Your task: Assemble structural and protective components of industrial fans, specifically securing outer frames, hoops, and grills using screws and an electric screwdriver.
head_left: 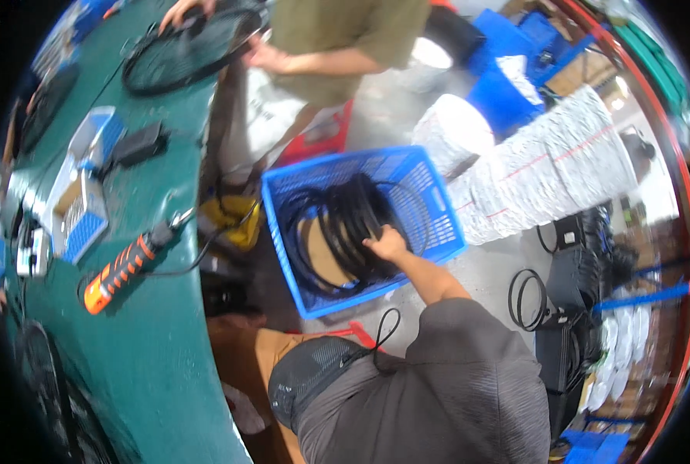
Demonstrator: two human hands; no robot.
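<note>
My right hand (389, 244) reaches down into a blue plastic basket (298, 303) on the floor. Its fingers are closed on the edge of a stack of black round hoops (353, 224) standing on their rims. More thin black hoops lean along the basket's walls, and a piece of brown cardboard (326, 251) shows between them. I cannot make out how many hoops my fingers grip. My left hand does not show clearly in the picture.
On the green workbench (155, 340) lie an orange-and-black power screwdriver (124, 271) and blue parts boxes (82, 220). Across from me a co-worker's hands (268, 56) hold a round black frame (194, 54). White wrapped rolls (546, 166) stand right of the basket; black cases (565, 325) line the right.
</note>
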